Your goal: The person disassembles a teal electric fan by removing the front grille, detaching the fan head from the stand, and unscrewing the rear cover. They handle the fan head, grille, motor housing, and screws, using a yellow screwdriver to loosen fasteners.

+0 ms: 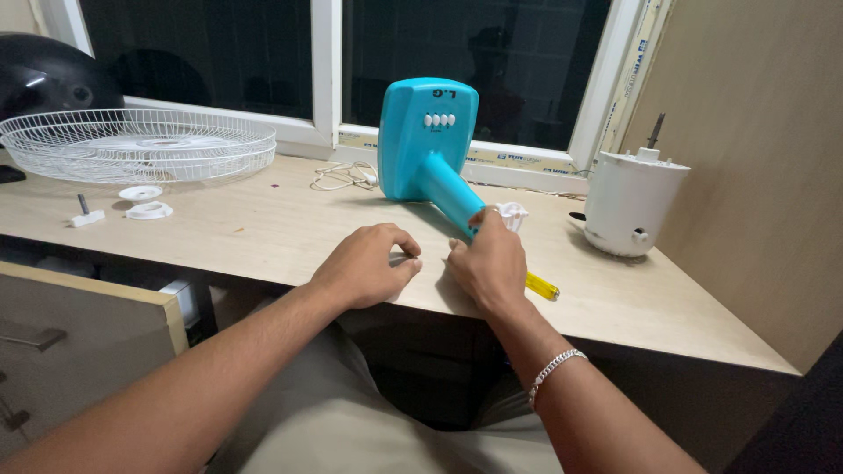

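The wooden desk [263,233] is being worked at, stretching from the near edge to the window at the far side. At far left, a white wire fan guard [136,145] is lying flat, with a dark helmet [48,75] sitting behind it. At far right, a white motor housing [630,202] is standing upright, its shaft pointing up.

In the middle, the turquoise fan base [428,145] is being kept tipped on its side, its stem reaching toward the near edge. It is being judged as hard moulded plastic: stiff, smooth, fairly light but awkward, best gripped around the narrow stem.

The right hand [489,263] is being curled around the stem's near end, fingers clenched on it, wrist bent down (a silver bracelet is showing further back). A white plastic fitting [512,213] is peeking out just beyond the knuckles, and a yellow screwdriver handle [543,287] is poking out from under the hand; whether it is also being gripped cannot be told.

The left hand [369,263] is being rested on the desk just beside the right, loosely closed, fingertips pinching something too small to identify.

Small white parts [145,202] are lying near the guard.
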